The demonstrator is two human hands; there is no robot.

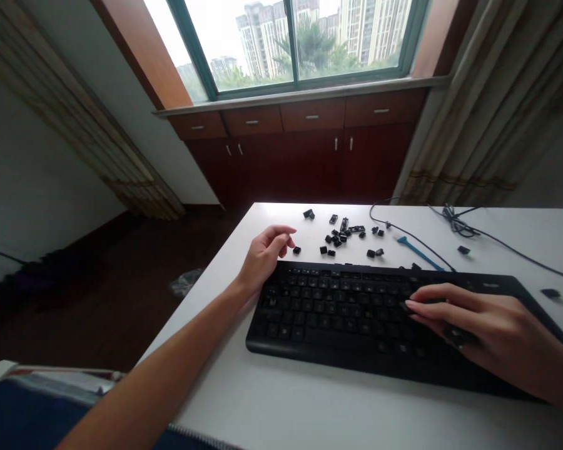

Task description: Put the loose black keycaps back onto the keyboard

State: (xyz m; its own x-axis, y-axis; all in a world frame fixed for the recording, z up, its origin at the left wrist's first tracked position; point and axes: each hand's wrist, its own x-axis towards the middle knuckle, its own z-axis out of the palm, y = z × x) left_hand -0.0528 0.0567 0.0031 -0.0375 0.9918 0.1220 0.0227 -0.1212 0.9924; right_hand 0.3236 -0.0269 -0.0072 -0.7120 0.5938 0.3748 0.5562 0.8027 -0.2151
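Observation:
A black keyboard (pixel 351 306) lies across the white table, some of its key positions bare. Over its right half, my right hand (pixel 473 319) has thumb and fingers pinched at a small dark keycap (pixel 407 305), mostly hidden by the fingertips. My left hand (pixel 267 250) rests at the keyboard's top left corner, fingers loosely bent and apart, with nothing visible in it. Just right of its fingertips sits a loose keycap (pixel 297 250). Several more black keycaps (pixel 338 239) are scattered behind the keyboard.
Behind the keyboard lies a blue plastic tool (pixel 420 254). A black cable (pixel 516 247) trails over the back right of the white table (pixel 309 387). Beyond stand wooden cabinets (pixel 300 159) under a window. On the floor at left is a clear plastic bag (pixel 186 282).

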